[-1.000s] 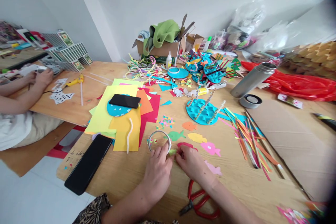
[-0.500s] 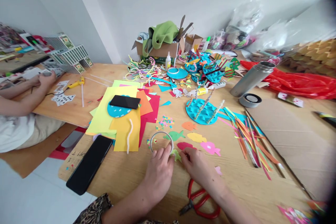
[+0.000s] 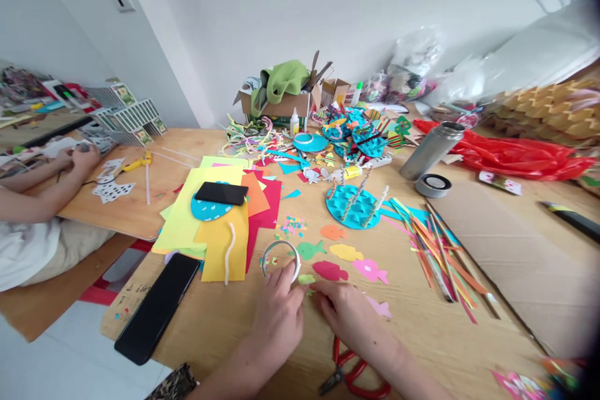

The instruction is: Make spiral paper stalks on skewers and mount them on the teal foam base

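My left hand (image 3: 277, 307) grips a roll of tape (image 3: 297, 262) that stands on edge, its ring rising above the fingers. Close by, my right hand (image 3: 349, 309) has its fingertips pinched together; what lies in them, if anything, is too small to make out. Between the two hands a light green paper fish (image 3: 307, 279) is partly covered. Around them lie paper cutout fish: a red fish (image 3: 330, 270), a green fish (image 3: 310, 250), a yellow fish (image 3: 345, 252), an orange fish (image 3: 332, 232) and a pink fish (image 3: 370, 271). Red-handled scissors (image 3: 354, 375) rest under my right forearm.
Coloured paper sheets (image 3: 182, 212) and a black phone (image 3: 157, 309) lie left. A blue disc with twisted stems (image 3: 354, 206) sits ahead, paper strips (image 3: 440, 250) and cardboard (image 3: 506, 244) right. A steel flask (image 3: 434, 150) stands behind. A co-worker's hands (image 3: 82, 156) are far left.
The view has shifted slightly. My hands have drawn closer together over the light green fish, and the tape roll has turned a little in my left hand.
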{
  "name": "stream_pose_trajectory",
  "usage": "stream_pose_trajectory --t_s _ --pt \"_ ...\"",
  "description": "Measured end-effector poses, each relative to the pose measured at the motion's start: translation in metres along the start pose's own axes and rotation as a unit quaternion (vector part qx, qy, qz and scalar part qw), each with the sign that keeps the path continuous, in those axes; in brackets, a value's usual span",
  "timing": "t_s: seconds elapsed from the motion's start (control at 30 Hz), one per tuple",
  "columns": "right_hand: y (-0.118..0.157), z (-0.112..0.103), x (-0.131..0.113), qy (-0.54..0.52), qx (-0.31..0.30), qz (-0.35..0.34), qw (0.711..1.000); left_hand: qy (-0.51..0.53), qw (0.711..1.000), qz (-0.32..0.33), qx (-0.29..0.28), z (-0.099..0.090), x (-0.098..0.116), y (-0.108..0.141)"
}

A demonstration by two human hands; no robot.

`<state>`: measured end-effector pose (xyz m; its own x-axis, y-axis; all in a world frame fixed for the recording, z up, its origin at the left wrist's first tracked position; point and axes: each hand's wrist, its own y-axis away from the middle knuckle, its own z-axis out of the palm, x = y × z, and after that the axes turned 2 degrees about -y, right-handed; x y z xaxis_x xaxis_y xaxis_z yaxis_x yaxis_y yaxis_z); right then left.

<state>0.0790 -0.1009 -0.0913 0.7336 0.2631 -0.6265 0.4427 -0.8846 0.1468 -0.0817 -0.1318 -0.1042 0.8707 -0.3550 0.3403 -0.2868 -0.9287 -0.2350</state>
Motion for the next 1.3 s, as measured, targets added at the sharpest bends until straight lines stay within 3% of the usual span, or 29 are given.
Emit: stream_pose_trajectory --t_s 0.13,0.27,0.67,0.87,1.03,1.2,1.3 --pt "0.002 -0.005 -0.004 -0.135 0.087 -0.016 0.987 0.082 0.996 -0.008 0.018 -0.010 0.005 0.000" --pt "0.003 -0.010 -0.013 -0.185 0.140 -0.012 0.973 0.110 0.994 -0.004 -0.003 -0.018 0.015 0.001" --pt "0.005 -0.014 -0.017 -0.194 0.110 -0.028 0.974 0.181 0.983 0.009 -0.003 -0.022 0.027 0.004" --pt "0.014 -0.025 -0.021 -0.104 0.106 -0.073 0.986 0.319 0.942 -0.100 0.033 -0.021 0.025 0.003" --pt "0.017 -0.021 -0.019 -0.013 0.147 -0.141 0.979 0.407 0.901 -0.146 -0.038 -0.028 0.024 -0.013" --pt "0.020 -0.024 -0.015 -0.011 0.166 -0.139 0.976 0.436 0.885 -0.162 -0.032 -0.027 0.026 -0.017" --pt "0.031 -0.030 -0.006 -0.040 0.201 -0.138 0.969 0.476 0.860 -0.184 -0.018 -0.027 0.024 -0.018"
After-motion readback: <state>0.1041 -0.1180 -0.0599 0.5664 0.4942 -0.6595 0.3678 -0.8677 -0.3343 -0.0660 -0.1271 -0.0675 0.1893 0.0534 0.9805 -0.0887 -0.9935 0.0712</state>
